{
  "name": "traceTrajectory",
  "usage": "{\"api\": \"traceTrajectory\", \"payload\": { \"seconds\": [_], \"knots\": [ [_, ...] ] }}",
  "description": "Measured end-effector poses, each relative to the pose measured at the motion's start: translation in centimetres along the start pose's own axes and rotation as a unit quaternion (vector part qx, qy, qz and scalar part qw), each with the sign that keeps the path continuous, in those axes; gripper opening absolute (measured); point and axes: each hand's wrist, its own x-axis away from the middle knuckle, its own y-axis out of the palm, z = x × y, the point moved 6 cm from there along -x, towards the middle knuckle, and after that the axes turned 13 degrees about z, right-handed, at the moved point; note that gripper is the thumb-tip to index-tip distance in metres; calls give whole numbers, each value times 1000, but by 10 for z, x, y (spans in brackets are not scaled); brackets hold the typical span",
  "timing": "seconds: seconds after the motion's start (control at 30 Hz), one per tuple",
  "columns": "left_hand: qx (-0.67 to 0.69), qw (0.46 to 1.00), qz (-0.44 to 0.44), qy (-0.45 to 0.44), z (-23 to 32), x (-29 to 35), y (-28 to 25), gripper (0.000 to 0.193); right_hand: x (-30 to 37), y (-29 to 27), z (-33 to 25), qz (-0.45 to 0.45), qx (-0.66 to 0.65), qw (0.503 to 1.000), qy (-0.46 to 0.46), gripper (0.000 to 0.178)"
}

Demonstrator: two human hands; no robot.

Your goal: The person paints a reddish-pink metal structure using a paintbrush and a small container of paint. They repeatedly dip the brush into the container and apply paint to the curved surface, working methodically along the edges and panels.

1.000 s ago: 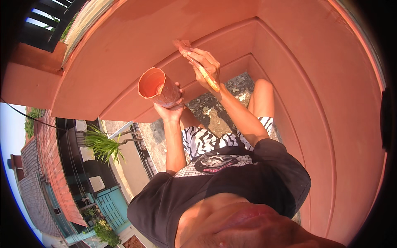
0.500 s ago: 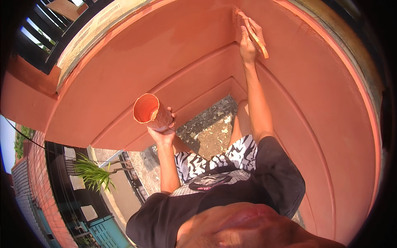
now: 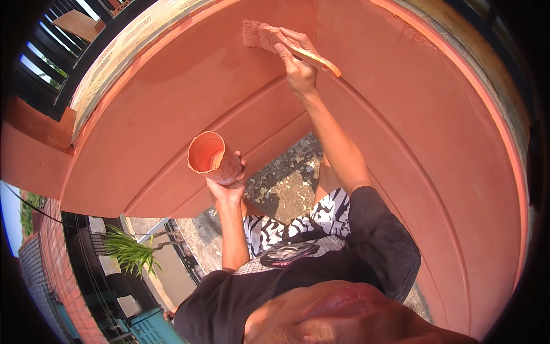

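My right hand is closed around a wide paintbrush smeared with terracotta paint. Its bristles point left, at the upper part of the left wall, close to the corner; whether they touch it I cannot tell. The orange handle sticks out to the right past my fingers. Lower and to the left, my left hand grips a paint cup from below and behind. The cup is tilted so its open mouth shows, with reddish-orange paint coating the inside and a pale patch near the rim.
A second terracotta wall meets the first at a corner, both with raised horizontal ridges. Rough, stained concrete ground lies below between my legs. A black railing tops the wall at upper left. A spiky green plant stands at lower left.
My right hand has moved left with the paintbrush, from the corner onto the left wall side, and the brush has turned more sideways. The left hand and cup have barely shifted.
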Motion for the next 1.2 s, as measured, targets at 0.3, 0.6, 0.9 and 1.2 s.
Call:
{"api": "traceTrajectory", "payload": {
  "seconds": [0.3,0.6,0.9,1.2],
  "knots": [
    [10,1000,2,-3,1,3,-5,52,-76,-64,-19,175,229,934,-211,23],
    [19,1000,-8,-12,-3,-2,-5,54,-20,23,-36,48,224,938,-259,27],
    [5,1000,-1,-10,-2,1,-4,53,-91,-12,-23,110,76,979,-154,22],
    [29,999,15,-23,-4,-4,-10,64,-94,-8,-45,146,300,897,-291,22]
  ]
}}
